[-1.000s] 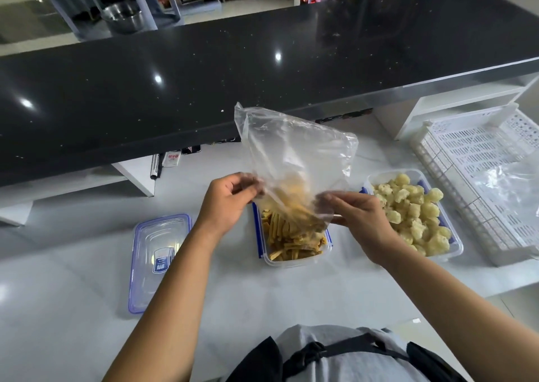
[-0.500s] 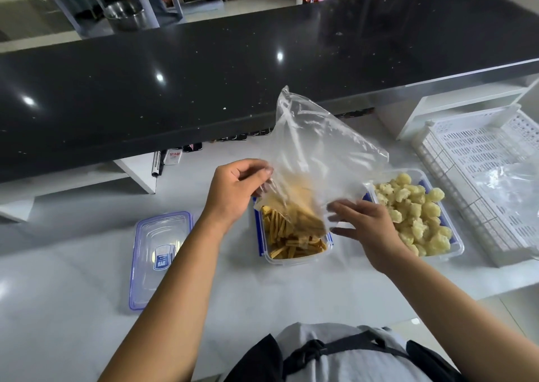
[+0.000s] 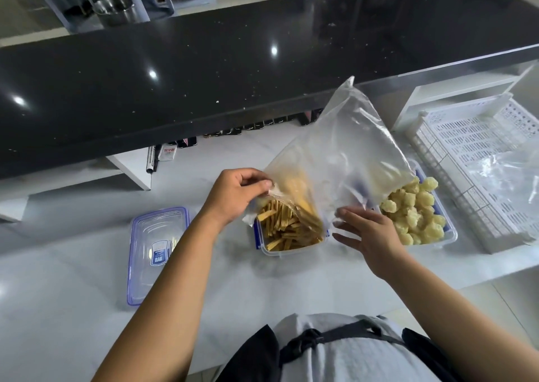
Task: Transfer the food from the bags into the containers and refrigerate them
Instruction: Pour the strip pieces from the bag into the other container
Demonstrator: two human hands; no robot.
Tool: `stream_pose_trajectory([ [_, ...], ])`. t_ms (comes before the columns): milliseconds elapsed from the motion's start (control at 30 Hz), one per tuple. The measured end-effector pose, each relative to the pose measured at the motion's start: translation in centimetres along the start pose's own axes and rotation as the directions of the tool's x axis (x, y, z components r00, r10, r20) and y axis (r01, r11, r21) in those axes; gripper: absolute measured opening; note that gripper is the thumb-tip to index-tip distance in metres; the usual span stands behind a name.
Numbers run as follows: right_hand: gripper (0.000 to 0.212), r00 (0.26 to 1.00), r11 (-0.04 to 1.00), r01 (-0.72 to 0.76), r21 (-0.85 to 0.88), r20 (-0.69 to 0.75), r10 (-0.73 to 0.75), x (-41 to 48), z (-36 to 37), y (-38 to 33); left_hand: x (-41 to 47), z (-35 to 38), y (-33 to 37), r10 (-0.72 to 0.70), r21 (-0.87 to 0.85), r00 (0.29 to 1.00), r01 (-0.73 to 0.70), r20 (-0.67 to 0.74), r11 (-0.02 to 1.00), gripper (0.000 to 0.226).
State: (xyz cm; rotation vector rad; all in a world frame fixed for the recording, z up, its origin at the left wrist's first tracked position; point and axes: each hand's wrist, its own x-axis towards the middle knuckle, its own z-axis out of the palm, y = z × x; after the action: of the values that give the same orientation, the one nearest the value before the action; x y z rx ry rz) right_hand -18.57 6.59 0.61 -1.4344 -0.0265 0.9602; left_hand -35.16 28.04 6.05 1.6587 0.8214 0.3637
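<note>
**Holding a clear bag over the container of strips**

The left hand (image 3: 236, 195) pinches the mouth edge of the clear plastic bag (image 3: 350, 154) between thumb and curled fingers, just above the middle container (image 3: 288, 253). That container is nearly full of yellow strips (image 3: 288, 227), and a few more show inside the bag's lower end. The bag slants up and to the right. The right hand (image 3: 370, 232) is spread flat with straight fingers, its fingertips at the bag's lower edge, gripping nothing. Just beside it on the right, a second container (image 3: 450, 235) holds a heap of pale knobbly lumps (image 3: 417, 212), partly veiled by the bag. A blue-trimmed lid (image 3: 154, 253) lies flat on the white counter (image 3: 73, 294) to the left.
</note>
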Motion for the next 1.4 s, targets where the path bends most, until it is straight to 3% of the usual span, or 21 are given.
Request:
stream_pose_trajectory([
  [200,0.006,1.000,0.995,-0.015,0.102,0.015,0.014,0.0,0.4,-1.2,-0.2,-0.2,1.0,0.048,-0.115,0.992,-0.062,-0.120,0.991,0.012],
  [467,0.007,0.997,0.998,0.019,0.059,0.070,-0.023,0.3,1.3,-2.1,-0.8,-0.1,1.5,0.019,-0.243,0.988,-0.056,-0.153,0.969,0.011],
  [600,0.031,0.990,0.995,0.023,-0.101,0.138,-0.009,0.0,1.2,-1.4,-1.1,0.1,1.7,0.020,-0.260,0.993,-0.050,-0.120,0.964,0.011],
  [700,0.017,0.995,0.963,0.068,-0.261,0.094,-0.045,-0.6,1.6,-0.6,-1.1,0.3,1.5,0.013,-0.247,0.994,-0.041,-0.113,0.968,0.011],
  [833,0.013,0.994,0.972,0.104,-0.210,0.045,-0.096,-1.0,2.0,-0.8,-1.4,0.2,1.5,0.027,-0.265,0.990,-0.065,-0.142,0.962,0.011],
  [1133,0.012,0.967,0.955,0.174,-0.241,0.224,-0.119,-0.4,4.3,-4.4,-1.3,-0.9,1.8,0.041,-0.294,0.973,-0.109,-0.229,0.950,0.014],
  [1400,0.015,0.954,0.947,0.182,-0.266,0.281,-0.105,0.2,5.5,-5.3,-1.7,-1.4,1.6,0.035,-0.304,0.965,-0.117,-0.261,0.945,0.012],
])
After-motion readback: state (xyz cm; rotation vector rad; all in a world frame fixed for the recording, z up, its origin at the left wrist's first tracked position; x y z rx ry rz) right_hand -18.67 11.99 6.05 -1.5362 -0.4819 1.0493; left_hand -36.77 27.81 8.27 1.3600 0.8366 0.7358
